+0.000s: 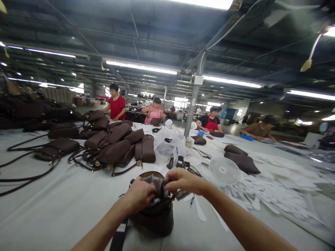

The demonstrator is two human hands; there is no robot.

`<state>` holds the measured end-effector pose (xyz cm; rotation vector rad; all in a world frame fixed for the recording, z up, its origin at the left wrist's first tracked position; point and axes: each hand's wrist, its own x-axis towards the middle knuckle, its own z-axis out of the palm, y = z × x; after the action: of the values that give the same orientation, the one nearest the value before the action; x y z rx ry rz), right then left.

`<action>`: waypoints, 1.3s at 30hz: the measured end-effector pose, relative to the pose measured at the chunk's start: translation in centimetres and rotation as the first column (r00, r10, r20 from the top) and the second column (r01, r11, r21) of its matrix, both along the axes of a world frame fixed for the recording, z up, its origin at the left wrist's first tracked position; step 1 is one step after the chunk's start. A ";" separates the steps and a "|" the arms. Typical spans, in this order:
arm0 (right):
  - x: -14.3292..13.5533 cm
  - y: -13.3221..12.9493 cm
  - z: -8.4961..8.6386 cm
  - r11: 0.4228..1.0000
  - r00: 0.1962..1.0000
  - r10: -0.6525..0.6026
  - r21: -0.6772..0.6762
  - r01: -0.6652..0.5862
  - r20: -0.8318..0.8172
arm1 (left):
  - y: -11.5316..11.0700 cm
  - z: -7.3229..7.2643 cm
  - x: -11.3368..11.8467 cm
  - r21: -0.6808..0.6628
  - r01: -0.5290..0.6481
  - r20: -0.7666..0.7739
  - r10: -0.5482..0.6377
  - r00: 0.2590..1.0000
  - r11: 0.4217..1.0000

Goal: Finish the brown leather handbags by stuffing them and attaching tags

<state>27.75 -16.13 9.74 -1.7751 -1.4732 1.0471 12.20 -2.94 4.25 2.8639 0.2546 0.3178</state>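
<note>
A small dark brown handbag (pixel 155 221) stands upright on the table in front of me, its top open and a grey lining (pixel 156 181) showing inside. My left hand (pixel 140 195) is closed over the left side of the opening, with fingertips reaching into it. At the right side, my right hand (pixel 180 180) pinches the bag's rim between thumb and fingers. A black hang tag (pixel 182 194) with printed lettering lies just beneath the right hand. Down at the bag's lower left, a black strap (pixel 119 235) carries a white label.
Brown handbags (pixel 112 146) with straps are heaped at the left. Beyond my hands lies a clear plastic bag (pixel 169 143). A white fan (pixel 225 170) and loose white paper pieces (pixel 272 193) occupy the right. Several co-workers, one in a red apron (pixel 211 123), work across the table near a pole (pixel 193 104).
</note>
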 end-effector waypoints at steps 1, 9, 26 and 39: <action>0.0 0.7 0.3 0.999 0.999 0.011 0.035 -0.010 -0.045 | 0.0 0.1 0.0 -0.053 0.015 0.038 -0.013 0.999 0.998; -1.3 3.0 -1.1 0.973 0.994 0.010 0.229 -0.035 0.109 | 0.5 0.1 -0.5 -0.292 0.111 0.187 -0.057 0.981 0.950; -0.8 -2.0 -4.6 0.897 0.739 -0.426 0.351 0.270 0.521 | -0.1 -2.0 1.2 -0.457 -0.040 0.435 0.263 0.861 0.888; 1.2 -2.5 -6.2 0.868 0.944 -0.324 0.378 0.322 -0.060 | 2.1 0.2 -0.2 -0.740 0.118 0.199 0.048 0.979 0.663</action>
<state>28.98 -18.67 3.52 -1.6594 -1.2228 0.5388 12.05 -0.85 4.43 1.9844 0.2212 0.3819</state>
